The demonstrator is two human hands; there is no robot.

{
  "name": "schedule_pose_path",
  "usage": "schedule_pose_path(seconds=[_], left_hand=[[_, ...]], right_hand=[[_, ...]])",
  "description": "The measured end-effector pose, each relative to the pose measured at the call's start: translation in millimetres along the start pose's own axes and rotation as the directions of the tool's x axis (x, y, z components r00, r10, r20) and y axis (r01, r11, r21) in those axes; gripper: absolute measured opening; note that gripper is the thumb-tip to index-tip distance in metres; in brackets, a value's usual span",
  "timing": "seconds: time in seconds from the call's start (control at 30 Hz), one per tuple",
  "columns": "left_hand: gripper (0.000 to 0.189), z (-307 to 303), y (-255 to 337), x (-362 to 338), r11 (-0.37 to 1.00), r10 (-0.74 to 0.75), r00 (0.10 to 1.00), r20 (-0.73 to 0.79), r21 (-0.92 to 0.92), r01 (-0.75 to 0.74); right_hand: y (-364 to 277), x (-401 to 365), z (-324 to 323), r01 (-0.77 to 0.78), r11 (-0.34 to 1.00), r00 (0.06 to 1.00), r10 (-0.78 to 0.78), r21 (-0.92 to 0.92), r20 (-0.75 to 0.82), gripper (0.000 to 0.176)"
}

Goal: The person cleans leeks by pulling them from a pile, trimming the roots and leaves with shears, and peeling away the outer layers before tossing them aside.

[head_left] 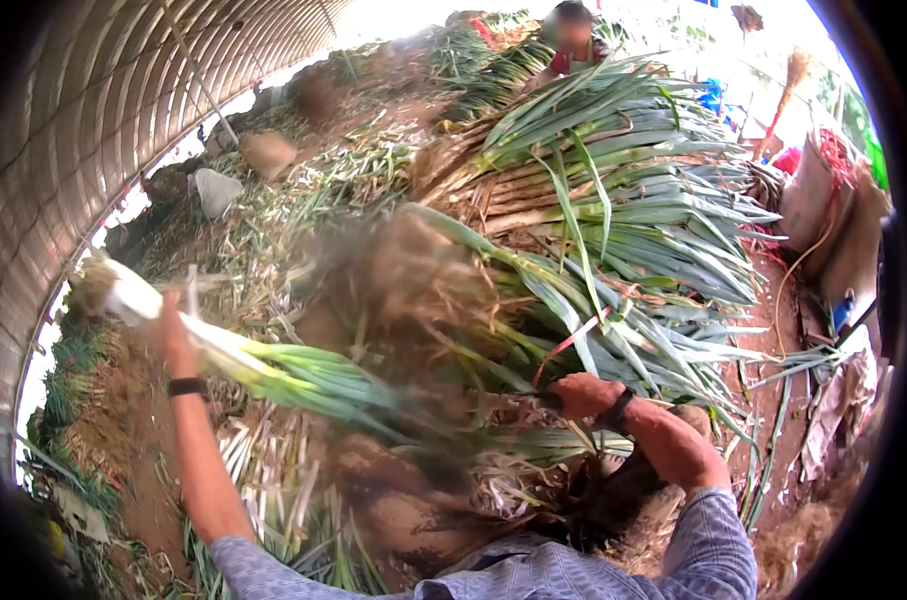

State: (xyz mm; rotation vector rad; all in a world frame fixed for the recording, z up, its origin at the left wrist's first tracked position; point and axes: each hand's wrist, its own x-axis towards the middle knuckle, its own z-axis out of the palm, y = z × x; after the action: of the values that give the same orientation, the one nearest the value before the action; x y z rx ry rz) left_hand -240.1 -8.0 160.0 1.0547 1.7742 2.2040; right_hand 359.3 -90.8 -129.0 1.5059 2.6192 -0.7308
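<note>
My left hand (177, 335) grips a long green onion (274, 365) near its white stalk. The onion's rooted end points up and left, and its green leaves run right. It looks blurred. My right hand (586, 395) is closed on the leaves of a bundle of green onions (534, 310) in front of me, by a red tie (564, 348). Both wrists wear a dark band. My sleeves are blue checked.
A large stack of green onion bundles (614, 170) lies behind. Trimmed leaves and soil (314, 190) cover the ground. A ribbed tunnel wall (84, 110) curves at the left. Another person (572, 35) sits far back. Sacks (834, 210) and cord lie at the right.
</note>
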Motion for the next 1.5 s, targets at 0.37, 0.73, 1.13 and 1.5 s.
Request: schedule_pose_path(seconds=[0.37, 0.73, 1.13, 1.5], left_hand=[[0.048, -185.4, -0.7, 113.3, 0.559, 0.22, 0.941, 0.257, 0.757, -0.337], [0.037, -175.1, -326.9, -56.9, 0.554, -0.591, 0.378, 0.713, 0.699, -0.453], [0.023, 141.4, -220.5, -225.2, 0.865, -0.394, 0.226, 0.891, 0.277, 0.418], [0.021, 183.9, -292.1, -322.4, 0.7, -0.556, 0.371, 0.744, 0.178, 0.692]], right_hand=[[-13.4, 0.1, -10.5, -0.035, 0.989, 0.999, 0.04, 0.142, -0.035, 0.028], [-5.4, -1.1, -12.2, -0.019, 0.988, 0.993, 0.036, 0.151, -0.111, 0.031], [5.2, 5.8, -20.7, -0.114, 0.982, 0.968, 0.144, 0.15, -0.204, 0.031], [8.2, 3.1, -17.2, -0.17, 0.984, 0.983, 0.165, 0.048, 0.084, 0.039]])
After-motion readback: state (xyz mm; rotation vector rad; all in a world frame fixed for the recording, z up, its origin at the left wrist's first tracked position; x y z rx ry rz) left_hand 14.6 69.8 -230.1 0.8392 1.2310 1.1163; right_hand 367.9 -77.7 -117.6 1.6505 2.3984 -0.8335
